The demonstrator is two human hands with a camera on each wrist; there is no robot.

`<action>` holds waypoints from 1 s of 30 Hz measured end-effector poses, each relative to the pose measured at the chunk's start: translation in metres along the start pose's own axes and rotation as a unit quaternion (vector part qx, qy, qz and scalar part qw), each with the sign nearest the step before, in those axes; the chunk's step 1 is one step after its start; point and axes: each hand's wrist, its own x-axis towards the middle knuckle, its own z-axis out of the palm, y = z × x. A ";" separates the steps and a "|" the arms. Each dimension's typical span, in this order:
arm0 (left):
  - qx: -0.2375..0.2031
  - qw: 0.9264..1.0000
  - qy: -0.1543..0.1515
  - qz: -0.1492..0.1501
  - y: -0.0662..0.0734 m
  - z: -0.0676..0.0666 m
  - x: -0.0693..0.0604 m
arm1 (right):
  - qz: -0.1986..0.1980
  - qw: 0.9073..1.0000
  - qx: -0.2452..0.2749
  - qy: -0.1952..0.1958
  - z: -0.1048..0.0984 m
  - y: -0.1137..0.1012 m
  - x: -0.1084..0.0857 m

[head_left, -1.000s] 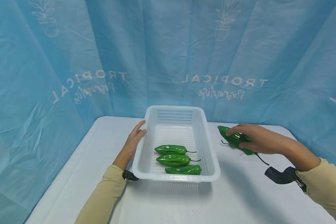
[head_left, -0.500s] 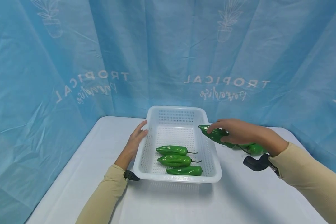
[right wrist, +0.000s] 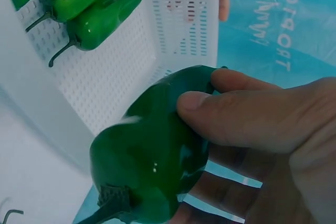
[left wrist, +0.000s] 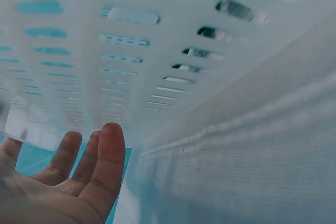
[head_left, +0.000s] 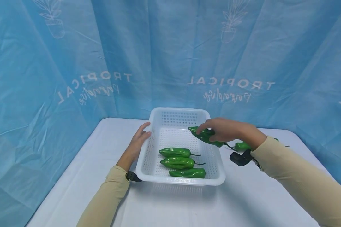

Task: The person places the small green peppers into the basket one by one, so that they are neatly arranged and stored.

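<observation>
A white perforated basket (head_left: 180, 180) stands mid-table with three green peppers lying in its near part, among them a middle pepper (head_left: 177, 163). Over the basket's right side, my right hand (head_left: 223, 128) grips a dark green pepper (head_left: 206, 135); in the right wrist view thumb and fingers close round this pepper (right wrist: 152, 145), its stem toward the camera. My left hand (head_left: 137, 143) rests against the basket's left wall, fingers fairly straight. The left wrist view shows the left hand (left wrist: 79, 182) beside the basket's outer wall (left wrist: 84, 77).
More green peppers lie on the white table right of the basket, partly hidden by my right arm; one pepper (head_left: 242, 146) shows beside the wrist. A blue printed curtain (head_left: 170, 56) hangs behind and on both sides of the table (head_left: 164, 208).
My right hand has carried the dark green pepper leftward from the table to over the basket's right side, uncovering part of another pepper. My left hand has stayed at the basket's wall.
</observation>
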 end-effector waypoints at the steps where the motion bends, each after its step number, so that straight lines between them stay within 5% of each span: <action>1: 0.000 1.000 -0.002 0.002 0.000 0.000 0.000 | 0.000 1.000 0.000 -0.002 0.001 0.000 0.003; 16: 0.038 0.999 0.023 -0.005 0.002 0.000 0.001 | -0.032 0.998 0.060 -0.007 0.014 0.000 0.048; 30: 0.023 1.000 0.013 -0.004 -0.002 -0.005 0.004 | -0.009 0.996 0.089 0.001 0.037 0.001 0.086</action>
